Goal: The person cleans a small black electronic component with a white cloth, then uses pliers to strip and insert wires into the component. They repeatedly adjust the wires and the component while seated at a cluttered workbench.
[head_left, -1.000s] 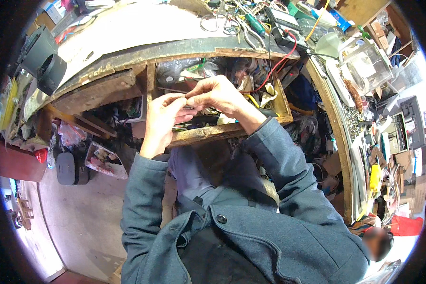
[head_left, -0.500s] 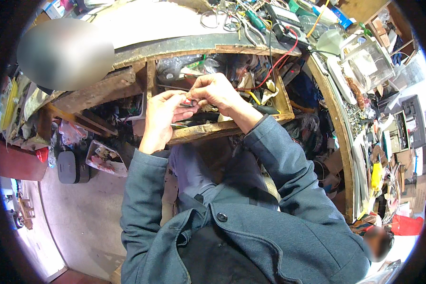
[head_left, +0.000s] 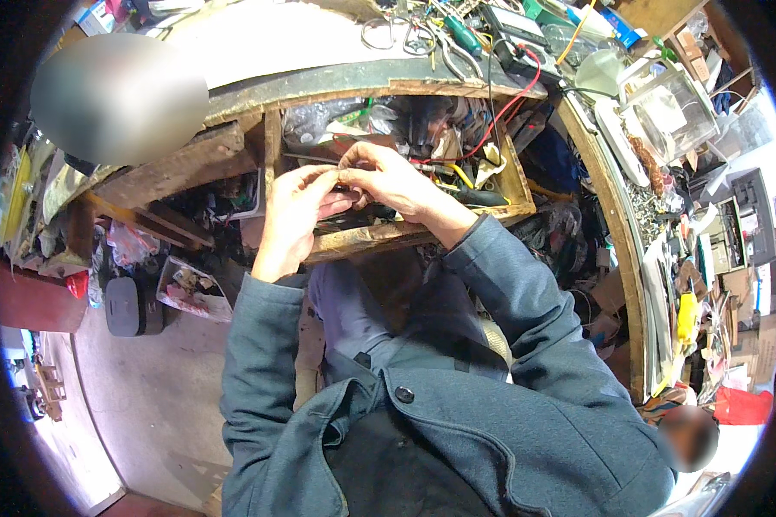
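Observation:
My left hand and my right hand meet fingertip to fingertip above an open wooden drawer. The thumb and forefinger of each are pinched together; whatever lies between them is too small and covered to make out. The other fingers of my left hand curl beneath the pinch. Under and behind my hands the drawer holds plastic bags, a yellow-handled tool and jumbled small parts. A red wire hangs down into it, just beyond my right hand.
On the bench above lie scissors, a green-handled tool, pliers and a black meter. A cluttered side bench carries a clear plastic box. A black case and an open carton stand at lower left.
A small red piece that showed between my fingertips is now covered by my fingers. My right hand has shifted slightly left, its fingers closer over my left fingertips.

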The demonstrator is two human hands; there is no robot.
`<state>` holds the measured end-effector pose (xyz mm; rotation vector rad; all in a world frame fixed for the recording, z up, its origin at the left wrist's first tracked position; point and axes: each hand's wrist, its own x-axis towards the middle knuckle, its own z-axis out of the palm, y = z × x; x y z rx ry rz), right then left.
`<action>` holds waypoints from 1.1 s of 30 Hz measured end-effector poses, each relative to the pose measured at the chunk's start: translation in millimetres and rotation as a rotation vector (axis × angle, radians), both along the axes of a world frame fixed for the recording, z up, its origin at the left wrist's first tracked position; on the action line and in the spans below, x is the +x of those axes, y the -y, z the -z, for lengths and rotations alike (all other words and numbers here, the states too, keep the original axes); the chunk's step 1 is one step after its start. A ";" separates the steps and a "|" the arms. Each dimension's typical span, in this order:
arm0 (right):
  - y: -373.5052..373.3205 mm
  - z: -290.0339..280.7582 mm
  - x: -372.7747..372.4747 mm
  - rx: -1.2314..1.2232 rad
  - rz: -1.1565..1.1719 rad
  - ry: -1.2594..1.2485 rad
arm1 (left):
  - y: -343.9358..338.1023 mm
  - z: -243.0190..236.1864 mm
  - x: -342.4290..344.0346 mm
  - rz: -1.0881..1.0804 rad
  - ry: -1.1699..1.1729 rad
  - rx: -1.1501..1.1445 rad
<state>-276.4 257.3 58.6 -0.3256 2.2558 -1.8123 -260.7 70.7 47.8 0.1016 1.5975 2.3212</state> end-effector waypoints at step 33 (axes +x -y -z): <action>-5.5 -15.6 7.5 -0.023 0.120 -0.036 | -4.9 -0.7 1.7 -0.097 -0.071 0.027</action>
